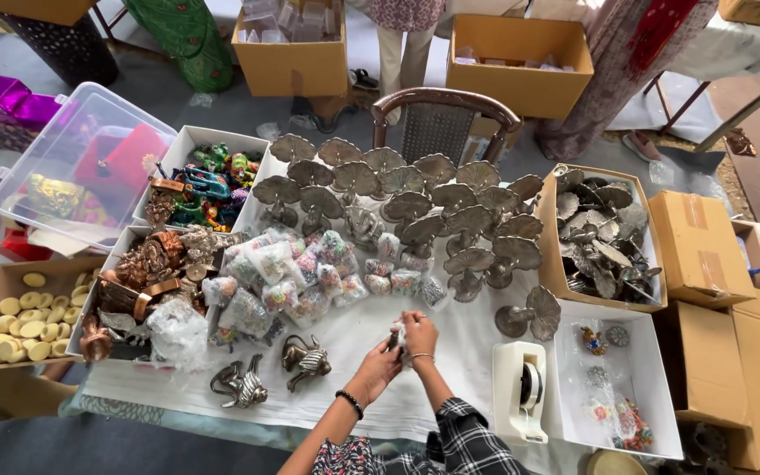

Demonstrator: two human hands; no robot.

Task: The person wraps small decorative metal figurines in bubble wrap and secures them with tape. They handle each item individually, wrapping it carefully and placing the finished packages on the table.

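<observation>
Left hand (378, 363) and right hand (420, 334) meet above the white table cover (354, 339), fingers of both pinched on a small plastic-wrapped trinket (395, 336). It likely handles light, crinkly and slippery; grip its firm core. Beyond: wrapped packets (310, 273), then metal leaf-shaped stands (415, 207).

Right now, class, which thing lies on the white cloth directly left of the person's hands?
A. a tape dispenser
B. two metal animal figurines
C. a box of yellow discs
B: the two metal animal figurines lie left of both hands; the white tape dispenser sits right.
</observation>
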